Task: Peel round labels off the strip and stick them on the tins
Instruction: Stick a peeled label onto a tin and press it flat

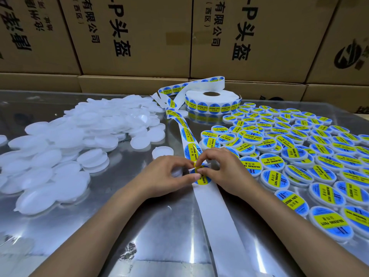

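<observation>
We see a shiny metal table point(159, 226). On its left lies a heap of plain white tins point(79, 132), on its right a spread of labelled tins point(299, 152). A roll of labels point(212, 100) sits at the back, its strip point(215, 212) running forward across the middle.

We find bare tabletop point(127, 196) in the near middle, between the heap of plain white tins point(65, 148) on the left and the spread of labelled tins point(295, 156) on the right. The strip point(217, 220) runs lengthwise across that lane, from the roll point(212, 101) at the far end. Behind it, stacked cartons point(139, 37) wall off the back edge.
</observation>
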